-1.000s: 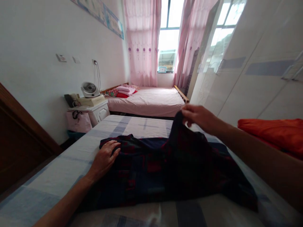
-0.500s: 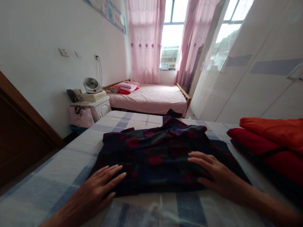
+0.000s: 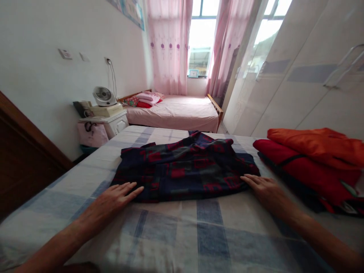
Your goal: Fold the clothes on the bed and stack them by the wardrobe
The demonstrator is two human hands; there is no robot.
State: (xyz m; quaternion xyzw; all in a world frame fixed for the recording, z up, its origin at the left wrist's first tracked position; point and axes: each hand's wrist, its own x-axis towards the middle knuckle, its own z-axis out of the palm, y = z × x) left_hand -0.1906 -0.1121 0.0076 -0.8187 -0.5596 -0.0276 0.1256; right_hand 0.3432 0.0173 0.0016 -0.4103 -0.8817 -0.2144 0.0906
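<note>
A dark plaid shirt (image 3: 182, 172) in navy, red and grey lies bunched and partly folded across the bed in front of me. My left hand (image 3: 121, 194) rests on its near left corner, fingers stretched out over the cloth. At the opposite end, my right hand (image 3: 262, 188) touches the near right edge with its fingertips, fingers extended and palm down. Its thumb is hidden. The far side of the shirt rises in loose folds toward a peak.
Folded clothes lie on the right: an orange garment (image 3: 315, 146) over a red one (image 3: 298, 159). Under everything is a blue-and-white checked sheet (image 3: 182, 235). Beyond are a pink bed (image 3: 187, 110), a nightstand (image 3: 118, 123) with a fan (image 3: 104, 95), and a white wardrobe (image 3: 284, 98).
My right hand has slid outward to the shirt's right edge, and my left hand is still at the left corner. The shirt's right end reaches less far, and its far dark flap no longer sticks out.
</note>
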